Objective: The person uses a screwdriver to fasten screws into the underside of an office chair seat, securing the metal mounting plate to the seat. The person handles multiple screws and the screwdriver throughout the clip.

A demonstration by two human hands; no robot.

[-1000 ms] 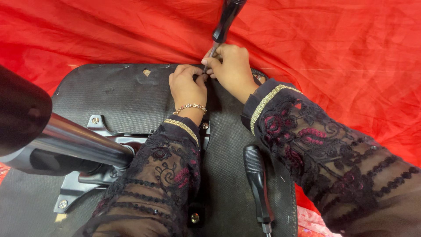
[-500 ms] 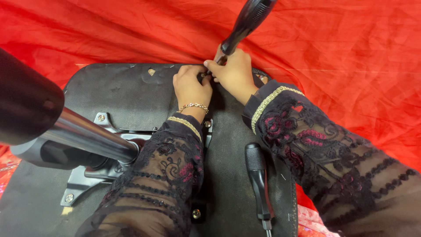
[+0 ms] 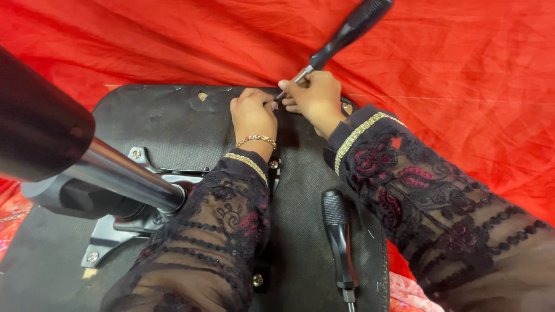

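No packages, labels, signs or screens visible.

Black-handled screwdriver (image 3: 341, 36) — tilted, handle up and to the right, metal tip down at the black seat underside's (image 3: 162, 124) far edge.

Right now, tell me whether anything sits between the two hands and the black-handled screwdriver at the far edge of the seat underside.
Nothing visible does. The right hand grips the black-handled screwdriver by its shaft, and the left hand's fingers meet its tip over the black chair-seat underside.
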